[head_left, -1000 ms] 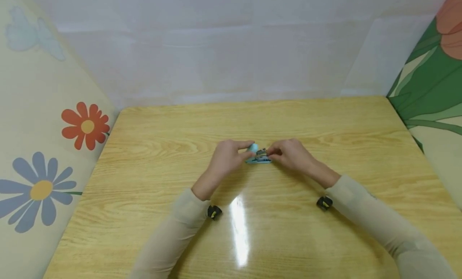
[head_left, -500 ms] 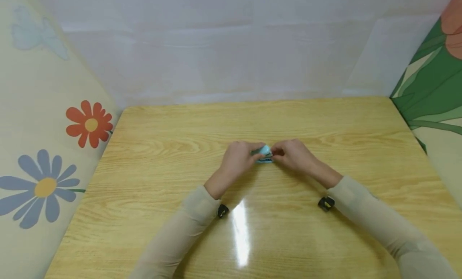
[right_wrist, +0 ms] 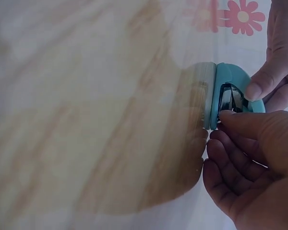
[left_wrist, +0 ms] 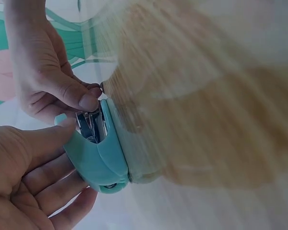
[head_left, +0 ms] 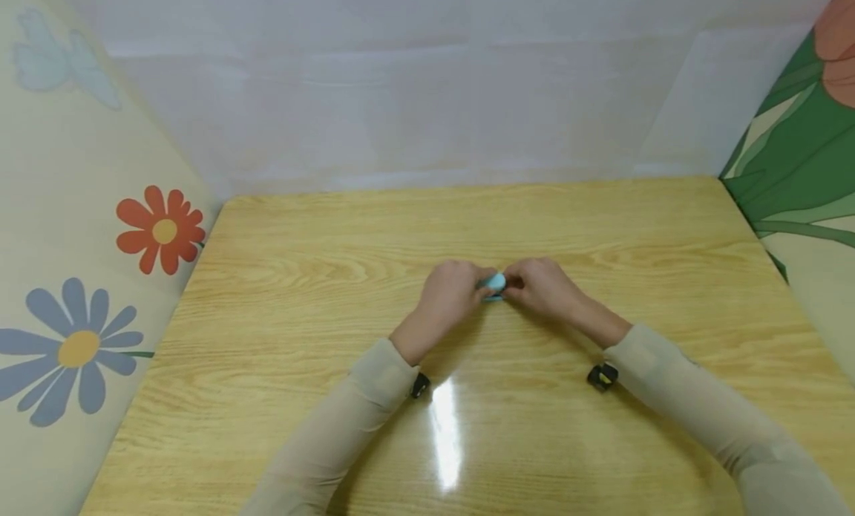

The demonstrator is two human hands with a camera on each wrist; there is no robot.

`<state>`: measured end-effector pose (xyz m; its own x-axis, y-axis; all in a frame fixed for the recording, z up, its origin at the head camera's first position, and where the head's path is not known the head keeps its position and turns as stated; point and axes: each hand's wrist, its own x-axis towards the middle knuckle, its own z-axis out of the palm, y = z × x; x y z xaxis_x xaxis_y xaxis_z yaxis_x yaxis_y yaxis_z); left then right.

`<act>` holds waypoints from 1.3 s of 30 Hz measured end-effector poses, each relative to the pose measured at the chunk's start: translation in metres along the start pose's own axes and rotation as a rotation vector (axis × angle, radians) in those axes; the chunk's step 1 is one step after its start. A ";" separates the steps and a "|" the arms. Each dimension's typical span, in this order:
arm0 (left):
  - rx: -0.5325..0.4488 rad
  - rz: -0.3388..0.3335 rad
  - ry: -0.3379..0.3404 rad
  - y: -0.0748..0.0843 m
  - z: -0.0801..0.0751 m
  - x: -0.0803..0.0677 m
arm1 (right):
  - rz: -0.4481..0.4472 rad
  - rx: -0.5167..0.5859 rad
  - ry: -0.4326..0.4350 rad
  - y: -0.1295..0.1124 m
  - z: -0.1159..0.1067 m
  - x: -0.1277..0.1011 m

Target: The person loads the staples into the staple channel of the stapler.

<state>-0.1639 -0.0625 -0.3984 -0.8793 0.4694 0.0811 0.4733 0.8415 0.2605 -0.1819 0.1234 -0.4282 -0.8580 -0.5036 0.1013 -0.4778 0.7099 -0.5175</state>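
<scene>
Two hands meet over a small blue stapler [head_left: 493, 284] near the table's [head_left: 280, 278] middle: left hand [head_left: 449, 293] grips its hinged end, right hand's [head_left: 542, 286] thumb and forefinger pinch at its opened metal channel [left_wrist: 90, 125], long axis running hand to hand.

Stapler [left_wrist: 103, 163] looks like smooth teal plastic with shiny metal guts. Table [head_left: 334, 278] is glossy wood-grain, sleeves [head_left: 701, 397] are soft matte cloth.
</scene>
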 end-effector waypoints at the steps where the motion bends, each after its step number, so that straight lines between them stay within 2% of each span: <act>1: 0.009 0.002 -0.001 0.001 0.000 0.000 | -0.002 -0.003 0.004 0.000 0.000 0.000; 11: 0.027 0.001 -0.046 0.006 0.001 0.003 | 0.001 -0.006 0.014 0.001 0.001 -0.002; 19: -0.051 -0.008 -0.036 -0.004 0.002 0.000 | -0.005 0.009 0.008 -0.004 0.001 -0.001; 26: -0.115 -0.045 -0.043 -0.008 -0.005 -0.003 | 0.050 0.031 -0.024 -0.004 0.002 0.002; 33: -0.159 -0.076 -0.020 -0.012 -0.003 -0.006 | 0.066 0.047 -0.032 -0.004 0.002 0.002; 39: -0.141 -0.165 -0.051 -0.018 -0.011 -0.018 | 0.092 0.052 -0.046 -0.001 -0.008 -0.007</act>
<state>-0.1576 -0.0893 -0.3940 -0.9386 0.3445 -0.0211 0.3081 0.8639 0.3983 -0.1769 0.1306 -0.4213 -0.8876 -0.4605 0.0131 -0.3863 0.7284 -0.5659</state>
